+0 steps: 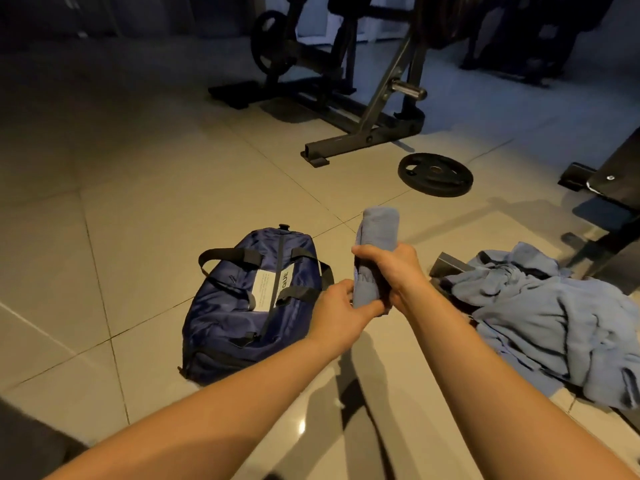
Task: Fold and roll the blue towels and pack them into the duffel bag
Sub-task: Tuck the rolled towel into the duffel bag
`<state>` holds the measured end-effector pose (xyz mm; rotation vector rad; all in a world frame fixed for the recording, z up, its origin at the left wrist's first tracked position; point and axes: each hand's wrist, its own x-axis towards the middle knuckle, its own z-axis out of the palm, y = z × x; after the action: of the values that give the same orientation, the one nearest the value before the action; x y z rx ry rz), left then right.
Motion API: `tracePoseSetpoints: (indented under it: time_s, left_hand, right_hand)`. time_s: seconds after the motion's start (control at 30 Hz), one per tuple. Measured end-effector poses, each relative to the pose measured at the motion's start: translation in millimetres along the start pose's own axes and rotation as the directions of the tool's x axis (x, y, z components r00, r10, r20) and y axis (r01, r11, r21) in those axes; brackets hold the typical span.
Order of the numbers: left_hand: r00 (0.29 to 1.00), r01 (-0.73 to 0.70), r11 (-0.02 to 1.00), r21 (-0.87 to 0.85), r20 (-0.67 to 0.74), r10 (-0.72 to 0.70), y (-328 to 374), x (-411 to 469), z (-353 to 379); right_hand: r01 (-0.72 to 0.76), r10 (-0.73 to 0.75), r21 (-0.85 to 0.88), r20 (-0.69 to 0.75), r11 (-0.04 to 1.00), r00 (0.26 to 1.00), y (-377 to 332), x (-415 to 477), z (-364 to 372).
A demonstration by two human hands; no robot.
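A rolled light-blue towel (379, 228) stands upright in the air in front of me. My right hand (393, 266) grips its middle. My left hand (337, 308) holds its lower end from the left. On the floor to the left lies the navy duffel bag (242, 320) with black handles and a white label; its zip looks closed. A heap of loose blue towels (561, 327) lies on the floor to the right.
A black weight plate (435, 174) lies flat on the tiled floor ahead. A dark gym machine frame (363, 129) stands behind it. A bench (609, 188) reaches in from the right edge, above the towel heap. A small dark metal piece (446, 266) sits beside the heap.
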<state>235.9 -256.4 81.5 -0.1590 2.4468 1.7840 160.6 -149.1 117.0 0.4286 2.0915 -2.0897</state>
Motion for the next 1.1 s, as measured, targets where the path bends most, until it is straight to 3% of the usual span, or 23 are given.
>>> tracePoseSetpoints:
  time_s: [0.07, 0.2, 0.3, 0.4, 0.43, 0.5, 0.57, 0.6, 0.7, 0.8, 0.93, 1.1]
  left_hand:
    - [1.0, -0.019, 1.0, 0.007, -0.01, 0.019, -12.7, 5.8, -18.7]
    - [0.995, 0.009, 0.991, -0.137, 0.105, 0.005, -33.9, 19.9, -53.3]
    - [0.974, 0.078, 0.982, -0.17, 0.224, -0.038, -49.2, 27.7, -75.6]
    - [0.929, 0.164, 0.986, -0.029, 0.342, -0.144, -73.0, 37.0, -113.2]
    - [0.93, 0.2, 0.98, 0.023, 0.311, -0.197, -83.7, 40.0, -130.8]
    - [0.963, 0.253, 0.958, 0.136, 0.059, -0.263, -111.4, 47.2, -170.0]
    - [0.939, 0.309, 0.899, 0.309, -0.248, -0.238, -141.2, 51.2, -200.8]
    - [0.927, 0.33, 0.863, 0.383, -0.302, -0.221, -155.5, 51.6, -208.7]
    - [0.949, 0.314, 0.813, 0.49, -0.175, -0.26, -193.8, 45.7, -199.0]
    - [0.944, 0.329, 0.766, 0.552, -0.173, -0.28, -217.6, 35.9, -180.3]
    - [0.892, 0.435, 0.736, 0.518, -0.138, -0.43, -214.3, 32.1, -154.8]
    - [0.854, 0.445, 0.585, 0.678, -0.126, -0.504, -198.9, 40.1, -120.7]
  right_hand:
    - [-0.021, 0.018, 0.043, 0.077, 0.999, 0.997, -0.1, 4.1, 16.5]
    - [-0.122, 0.075, 0.138, 0.307, 0.983, 0.949, -14.6, 18.4, 43.1]
    - [-0.095, 0.092, -0.007, 0.297, 0.995, 0.95, -7.0, 32.9, 69.4]
    - [-0.047, 0.096, -0.224, 0.213, 0.974, 0.972, 22.5, 50.1, 99.4]
    - [-0.029, 0.091, -0.304, 0.193, 0.952, 0.977, 32.8, 54.7, 108.0]
    - [0.032, 0.073, -0.455, 0.213, 0.89, 0.974, 53.2, 64.2, 125.0]
    - [0.165, 0.04, -0.587, 0.32, 0.792, 0.947, 73.6, 72.4, 144.9]
    - [0.245, 0.031, -0.636, 0.39, 0.732, 0.92, 84.7, 75.2, 155.0]
    - [0.434, 0.062, -0.743, 0.535, 0.51, 0.843, 125.1, 78.1, 167.5]
    - [0.432, 0.141, -0.813, 0.516, 0.391, 0.845, 160.9, 78.2, 150.2]
    - [0.321, 0.144, -0.798, 0.447, 0.509, 0.883, 181.5, 76.5, 124.3]
    - [0.23, 0.163, -0.727, 0.427, 0.647, 0.89, 178.9, 76.8, 121.5]
